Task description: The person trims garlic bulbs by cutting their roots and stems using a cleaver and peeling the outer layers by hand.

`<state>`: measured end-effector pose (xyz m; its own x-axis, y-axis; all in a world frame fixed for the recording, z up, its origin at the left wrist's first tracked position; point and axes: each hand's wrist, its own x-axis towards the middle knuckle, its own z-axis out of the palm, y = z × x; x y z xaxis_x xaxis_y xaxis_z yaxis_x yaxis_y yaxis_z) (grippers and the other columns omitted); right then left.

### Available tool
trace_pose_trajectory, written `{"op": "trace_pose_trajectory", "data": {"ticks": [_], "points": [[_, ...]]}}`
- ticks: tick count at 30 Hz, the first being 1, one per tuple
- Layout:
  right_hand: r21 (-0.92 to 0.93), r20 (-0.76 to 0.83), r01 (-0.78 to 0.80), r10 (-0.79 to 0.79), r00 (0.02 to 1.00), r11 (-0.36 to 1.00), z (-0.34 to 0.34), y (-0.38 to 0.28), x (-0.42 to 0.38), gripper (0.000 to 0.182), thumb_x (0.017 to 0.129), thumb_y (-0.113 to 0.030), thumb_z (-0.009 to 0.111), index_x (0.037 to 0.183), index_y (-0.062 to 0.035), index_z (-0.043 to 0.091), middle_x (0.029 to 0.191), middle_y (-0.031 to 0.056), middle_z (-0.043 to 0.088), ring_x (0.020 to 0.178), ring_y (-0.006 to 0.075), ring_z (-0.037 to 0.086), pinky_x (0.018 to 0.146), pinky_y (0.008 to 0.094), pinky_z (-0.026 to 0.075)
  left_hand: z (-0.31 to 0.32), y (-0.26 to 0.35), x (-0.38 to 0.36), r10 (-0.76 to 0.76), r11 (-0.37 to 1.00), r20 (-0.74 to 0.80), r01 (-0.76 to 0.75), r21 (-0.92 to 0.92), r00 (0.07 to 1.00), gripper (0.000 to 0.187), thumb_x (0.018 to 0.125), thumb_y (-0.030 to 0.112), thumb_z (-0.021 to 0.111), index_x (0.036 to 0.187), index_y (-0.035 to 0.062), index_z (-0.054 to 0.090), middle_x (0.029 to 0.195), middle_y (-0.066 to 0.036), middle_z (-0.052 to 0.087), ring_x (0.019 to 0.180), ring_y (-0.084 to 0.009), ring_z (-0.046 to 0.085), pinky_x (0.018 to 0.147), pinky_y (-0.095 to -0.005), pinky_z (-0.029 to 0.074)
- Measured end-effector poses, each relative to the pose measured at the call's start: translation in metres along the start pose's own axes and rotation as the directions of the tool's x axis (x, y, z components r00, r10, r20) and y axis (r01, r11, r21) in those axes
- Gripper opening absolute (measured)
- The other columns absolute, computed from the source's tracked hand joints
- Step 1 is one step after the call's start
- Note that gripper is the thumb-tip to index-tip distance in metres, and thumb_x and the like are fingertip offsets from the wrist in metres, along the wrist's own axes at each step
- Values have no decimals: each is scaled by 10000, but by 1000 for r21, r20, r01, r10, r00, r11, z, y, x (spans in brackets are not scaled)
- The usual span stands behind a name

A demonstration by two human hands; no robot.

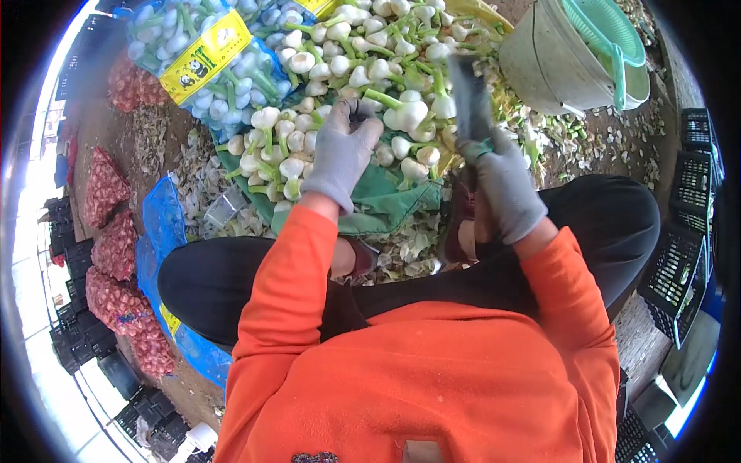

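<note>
Two gloved hands, left hand (342,154) on garlic pile (370,69), right hand (505,185) gripping knife (469,96)

A bare dirt floor (116,131) carries dry papery peelings (154,139). Taking the blue tarp (166,224) as the landmark: red mesh sacks (116,247) lie just beside its left edge, black plastic crates (77,332) stack beyond those sacks, and bright daylight falls past them. Well across from the tarp stand a grey bucket (552,69) and more black crates (683,262).

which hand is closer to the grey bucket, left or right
Right. The right hand, gripping a knife, sits just below-left of the grey bucket; the left hand rests farther left on the garlic pile.
</note>
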<state>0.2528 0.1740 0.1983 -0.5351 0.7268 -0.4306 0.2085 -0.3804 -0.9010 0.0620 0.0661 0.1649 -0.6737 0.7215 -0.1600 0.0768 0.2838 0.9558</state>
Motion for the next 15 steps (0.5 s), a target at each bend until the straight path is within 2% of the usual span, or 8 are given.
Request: {"op": "trace_pose_trajectory", "data": {"ticks": [3,5,6,7,10,11,14,15], "points": [[110,-78,61,-52,996,992,-5,-33,-14,266,876,-100,598,1113,15,566,704,18,546,536,87,472,482,228,369,-15,-30,4,59,834,25,-64,549,998,317,799,167,638,1085,35,600,939,-116,660,853,-245,651,794,-348,510],[28,-123,51,-47,991,998,-18,-44,-19,189,872,-94,612,1035,1,588,650,7,520,549,88,470,500,218,366,-11,-53,6,-1,726,101,-69,684,995,383,795,198,638,1151,69,586,1032,-137,649,972,-292,631,858,-383,494],[54,-136,92,-84,987,994,-23,-40,-17,182,881,-121,608,1023,-7,595,652,9,519,560,87,470,518,211,363,-8,-65,9,-31,666,138,-83,742,990,416,793,213,637,1185,85,579,1079,-147,643,1031,-315,621,890,-400,486],[40,-151,110,-103,983,993,-23,-44,-17,181,885,-130,604,1017,-7,596,655,8,520,564,85,469,517,212,360,-5,-77,13,-12,659,202,-144,739,979,487,803,238,644,1265,132,533,1231,-139,579,1118,-314,585,921,-419,479],[-1,-172,127,-125,977,992,-20,-47,-12,196,892,-160,592,1009,-2,598,667,14,524,536,78,461,499,210,352,8,-96,25,-154,475,196,-102,874,968,540,818,246,640,1327,152,485,1336,-136,499,1133,-310,574,935,-423,475],[-17,-175,123,-124,977,992,-19,-46,-8,205,894,-170,588,1008,0,598,670,16,526,521,76,456,490,209,350,7,-101,28,-177,474,204,-98,875,963,596,818,238,648,1372,174,438,1364,-135,471,1132,-317,577,944,-422,475],[-7,-130,-6,5,991,1000,-23,-41,-2,242,894,-197,580,1016,11,597,664,23,525,445,79,438,442,204,330,2,-126,44,-336,285,101,-1,959,936,608,808,230,665,1371,183,439,1358,-139,474,1131,-311,581,932,-407,484],[-96,-93,-23,14,996,995,-21,-43,-1,301,909,-243,540,1032,30,580,660,10,499,547,90,453,510,216,353,1,-131,45,-325,273,104,-12,962,940,612,804,229,668,1371,186,439,1351,-138,477,1136,-308,578,929,-405,485]]}}
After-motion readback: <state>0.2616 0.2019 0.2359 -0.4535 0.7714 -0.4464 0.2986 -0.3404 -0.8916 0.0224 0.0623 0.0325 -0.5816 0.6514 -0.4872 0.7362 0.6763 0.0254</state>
